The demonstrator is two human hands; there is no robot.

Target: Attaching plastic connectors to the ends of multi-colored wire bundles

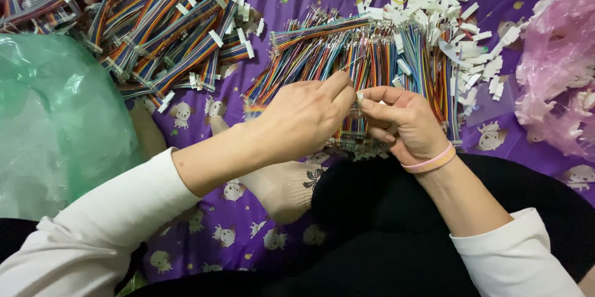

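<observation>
My left hand [307, 117] and my right hand [401, 122] meet over a wide pile of loose rainbow ribbon cables [353, 55]. The right hand pinches a small white connector [359, 98] between thumb and fingers. Fingertips of the left hand pinch the thin wire ends at that connector. A pink band [431, 162] circles my right wrist. Both arms wear white sleeves.
A heap of ribbon cables fitted with white connectors [161, 24] lies at the upper left. Loose white connector housings [458, 18] are scattered at the upper right. A green plastic bag [56, 117] sits left, a pink one [558, 67] right, all on a purple patterned cloth [248, 210].
</observation>
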